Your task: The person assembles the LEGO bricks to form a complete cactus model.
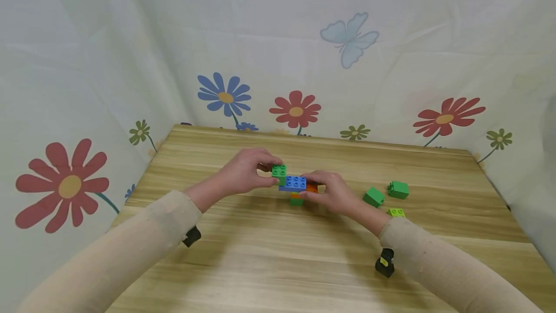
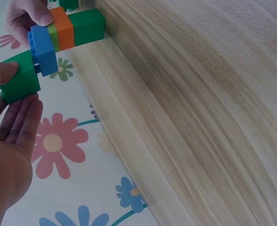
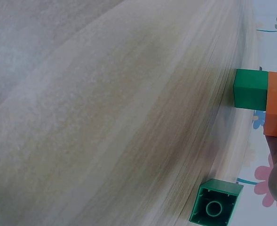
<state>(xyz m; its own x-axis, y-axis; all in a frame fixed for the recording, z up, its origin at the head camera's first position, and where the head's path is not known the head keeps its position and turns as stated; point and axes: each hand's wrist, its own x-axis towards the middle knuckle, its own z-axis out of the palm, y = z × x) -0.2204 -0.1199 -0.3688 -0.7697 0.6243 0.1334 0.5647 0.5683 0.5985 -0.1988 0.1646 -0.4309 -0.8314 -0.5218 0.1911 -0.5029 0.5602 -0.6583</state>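
My left hand (image 1: pixel 244 171) pinches a green toy building brick (image 1: pixel 280 174) between thumb and fingers, over the left end of a blue brick (image 1: pixel 295 183). The blue brick tops a small stack: beneath it a thin light green layer (image 2: pixel 53 37), an orange brick (image 2: pixel 63 29) and a green brick (image 2: pixel 87 26) at the bottom on the table. In the left wrist view the held green brick sits at the blue brick's studs, slightly tilted against it. From the right side my right hand (image 1: pixel 328 191) grips the stack around its orange and light green bricks.
Right of the stack lie two loose green bricks (image 1: pixel 374 197) and a yellow-green brick (image 1: pixel 396 213), partly behind the right forearm. The right wrist view shows a loose green brick (image 3: pixel 215 203) with its hollow underside visible. A flower-patterned curtain (image 1: pixel 260 52) borders the wooden table (image 1: pixel 260 269).
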